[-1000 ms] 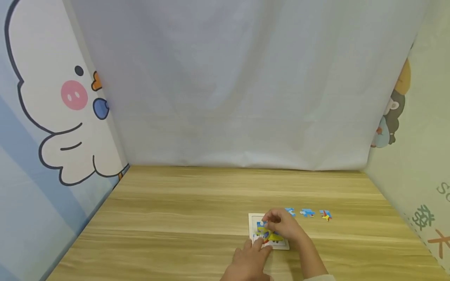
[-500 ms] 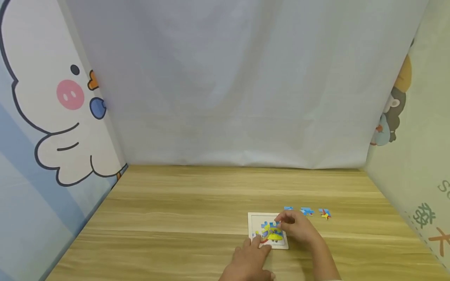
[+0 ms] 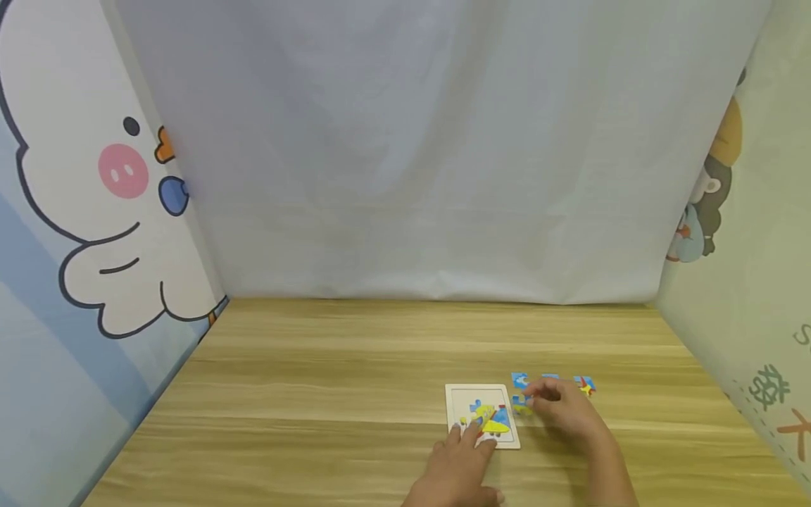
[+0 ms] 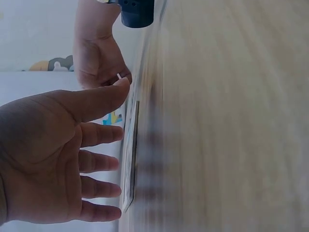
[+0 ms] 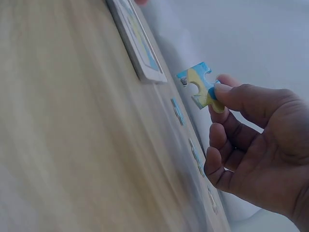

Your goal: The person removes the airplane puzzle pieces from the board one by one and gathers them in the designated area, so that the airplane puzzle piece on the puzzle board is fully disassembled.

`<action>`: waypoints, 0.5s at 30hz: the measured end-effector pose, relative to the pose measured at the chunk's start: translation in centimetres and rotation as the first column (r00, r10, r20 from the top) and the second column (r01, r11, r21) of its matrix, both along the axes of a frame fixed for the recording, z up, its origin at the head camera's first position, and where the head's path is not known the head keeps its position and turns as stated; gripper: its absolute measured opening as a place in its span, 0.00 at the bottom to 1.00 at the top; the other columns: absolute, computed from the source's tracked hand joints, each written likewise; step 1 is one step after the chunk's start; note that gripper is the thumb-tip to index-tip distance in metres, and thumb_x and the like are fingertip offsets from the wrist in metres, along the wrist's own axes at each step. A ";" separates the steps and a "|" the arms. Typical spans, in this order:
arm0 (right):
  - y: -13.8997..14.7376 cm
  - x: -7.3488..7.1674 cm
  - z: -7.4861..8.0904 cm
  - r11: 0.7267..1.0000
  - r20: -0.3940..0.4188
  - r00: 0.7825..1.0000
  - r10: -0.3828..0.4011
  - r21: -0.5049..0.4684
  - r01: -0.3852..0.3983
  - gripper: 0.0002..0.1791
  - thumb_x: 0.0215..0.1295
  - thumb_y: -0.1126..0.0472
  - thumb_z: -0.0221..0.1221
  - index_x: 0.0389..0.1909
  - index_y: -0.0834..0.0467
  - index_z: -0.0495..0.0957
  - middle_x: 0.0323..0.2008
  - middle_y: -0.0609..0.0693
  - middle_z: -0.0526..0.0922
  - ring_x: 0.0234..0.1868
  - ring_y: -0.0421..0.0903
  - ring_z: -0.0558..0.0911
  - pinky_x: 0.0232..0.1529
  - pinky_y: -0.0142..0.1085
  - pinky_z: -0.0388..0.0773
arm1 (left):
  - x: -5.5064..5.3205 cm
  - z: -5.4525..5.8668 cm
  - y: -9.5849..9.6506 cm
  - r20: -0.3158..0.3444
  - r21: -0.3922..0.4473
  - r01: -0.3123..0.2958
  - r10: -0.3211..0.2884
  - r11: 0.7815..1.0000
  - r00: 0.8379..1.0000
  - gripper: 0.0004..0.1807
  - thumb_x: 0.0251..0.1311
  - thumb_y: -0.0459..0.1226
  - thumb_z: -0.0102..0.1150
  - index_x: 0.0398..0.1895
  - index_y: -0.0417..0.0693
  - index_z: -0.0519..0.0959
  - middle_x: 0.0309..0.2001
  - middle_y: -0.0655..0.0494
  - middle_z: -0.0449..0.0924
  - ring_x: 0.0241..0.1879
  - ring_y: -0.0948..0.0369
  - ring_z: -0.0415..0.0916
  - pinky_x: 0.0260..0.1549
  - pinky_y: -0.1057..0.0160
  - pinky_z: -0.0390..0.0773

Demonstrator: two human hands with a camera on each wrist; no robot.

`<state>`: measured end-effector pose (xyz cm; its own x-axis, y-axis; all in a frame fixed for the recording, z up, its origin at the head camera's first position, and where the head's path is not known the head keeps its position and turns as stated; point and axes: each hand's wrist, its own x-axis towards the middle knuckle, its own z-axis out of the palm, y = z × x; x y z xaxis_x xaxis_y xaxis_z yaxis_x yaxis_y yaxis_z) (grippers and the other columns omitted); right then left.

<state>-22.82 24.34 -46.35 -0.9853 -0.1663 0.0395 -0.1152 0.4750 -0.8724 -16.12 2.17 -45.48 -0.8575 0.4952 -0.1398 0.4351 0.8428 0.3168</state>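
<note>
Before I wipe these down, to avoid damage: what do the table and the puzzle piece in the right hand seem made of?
The table: wood or wood-look laminate with a low sheen, judging by its streaky grain. The puzzle piece: probably thin wood or card, from its flat, smooth printed face.

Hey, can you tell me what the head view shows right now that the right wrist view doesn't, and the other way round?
Only the head view shows the cartoon bird on the left wall and nearly the whole left hand, fingers at the puzzle board.

Only the right wrist view shows the full notched outline of the puzzle piece pinched by the right hand.

Both show the board, the right hand with that piece, the three loose pieces and the table.
</note>
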 end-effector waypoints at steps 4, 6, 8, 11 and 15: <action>0.6 -0.1 -0.1 1.000 0.004 1.000 -0.013 -0.017 0.013 0.07 0.58 0.68 0.60 0.38 0.65 0.79 0.37 0.53 0.80 0.38 0.46 0.75 0.39 0.37 0.71 | -0.1 -0.5 0.6 -0.042 -0.048 0.018 -0.020 0.999 0.999 0.37 0.45 0.57 0.67 0.60 0.56 0.71 0.65 0.53 0.61 0.63 0.48 0.58 0.52 0.47 0.67; 0.9 -0.2 -0.1 1.000 0.006 1.000 -0.022 -0.016 0.022 0.08 0.58 0.68 0.60 0.38 0.65 0.80 0.37 0.53 0.80 0.38 0.46 0.75 0.39 0.37 0.71 | -0.2 -0.8 0.9 -0.047 -0.064 0.025 -0.028 0.998 0.999 0.38 0.45 0.58 0.67 0.60 0.57 0.71 0.65 0.53 0.61 0.63 0.48 0.58 0.52 0.48 0.67; 1.2 -0.3 -0.2 1.000 0.008 1.000 -0.029 0.001 0.029 0.08 0.58 0.68 0.60 0.39 0.64 0.79 0.37 0.52 0.80 0.38 0.46 0.75 0.39 0.37 0.71 | -0.3 -0.9 1.2 -0.037 -0.075 0.024 -0.027 0.997 0.999 0.39 0.45 0.58 0.67 0.62 0.58 0.70 0.65 0.52 0.60 0.64 0.48 0.57 0.53 0.48 0.66; 1.6 -0.6 -0.6 0.999 0.010 0.999 -0.035 0.023 0.035 0.08 0.58 0.68 0.60 0.39 0.64 0.79 0.35 0.51 0.80 0.38 0.46 0.75 0.38 0.37 0.71 | -0.4 -1.1 1.7 -0.003 -0.084 0.011 -0.012 0.996 1.000 0.41 0.45 0.59 0.66 0.64 0.59 0.67 0.67 0.52 0.58 0.65 0.47 0.55 0.55 0.47 0.65; 2.0 -1.0 -1.1 0.999 0.016 0.999 -0.032 0.033 0.032 0.08 0.58 0.68 0.60 0.39 0.65 0.79 0.35 0.52 0.81 0.38 0.46 0.75 0.38 0.37 0.72 | -0.5 -1.3 2.1 0.006 -0.095 -0.009 0.009 0.995 1.000 0.43 0.44 0.59 0.66 0.66 0.58 0.65 0.67 0.50 0.57 0.65 0.47 0.54 0.55 0.46 0.64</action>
